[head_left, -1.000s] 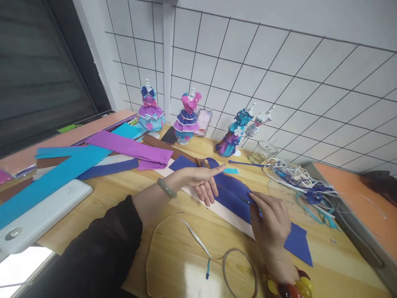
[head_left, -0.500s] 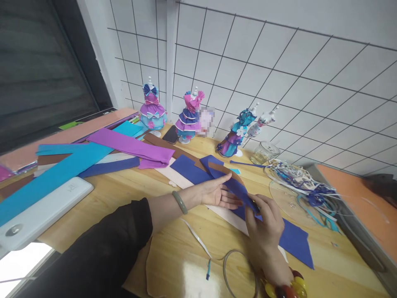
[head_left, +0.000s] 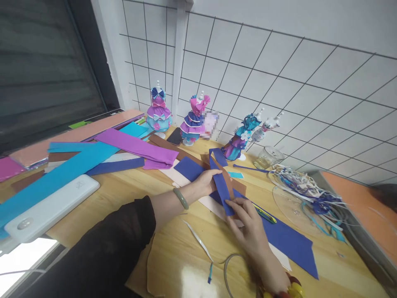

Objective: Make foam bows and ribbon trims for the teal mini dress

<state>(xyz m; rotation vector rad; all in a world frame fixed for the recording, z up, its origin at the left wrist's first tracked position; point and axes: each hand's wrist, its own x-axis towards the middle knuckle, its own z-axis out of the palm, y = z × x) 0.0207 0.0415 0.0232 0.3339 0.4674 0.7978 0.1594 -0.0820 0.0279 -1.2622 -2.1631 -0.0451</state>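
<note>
I have a narrow blue strip [head_left: 220, 183] between my hands, matte and smooth, its upper end looping over. My left hand [head_left: 205, 183] is closed on its middle, thumb lying on top and the other fingers mostly hidden; my right hand [head_left: 248, 225] pinches the lower end between thumb and fingertips. The strip is above a wide blue sheet [head_left: 293, 244], flat and straight-edged, with thin brown material [head_left: 228, 179] right along its side. Just beyond my right knuckles shows a slim green-and-yellow cutter [head_left: 266, 214]; I can't tell whether it lies on the sheet or touches my hand. A pale pink strip [head_left: 176, 178] runs beneath the blue.

To the left, a folded purple strip [head_left: 136, 147] crosses a long turquoise one [head_left: 65, 186], near a glossy white slab [head_left: 58, 207] with rounded corners. Nearer me, a thin ring [head_left: 227, 273] rests on the wooden table [head_left: 176, 260], whose pale grain catches a bright reflection. To the right sprawls a curly tangle of ribbon scraps [head_left: 307, 190], with a clear glass jar [head_left: 269, 157] behind it.

At the back, small dress forms [head_left: 159, 114] in ruffles and bows stand before a white wall [head_left: 263, 82] gridded with dark lines.
</note>
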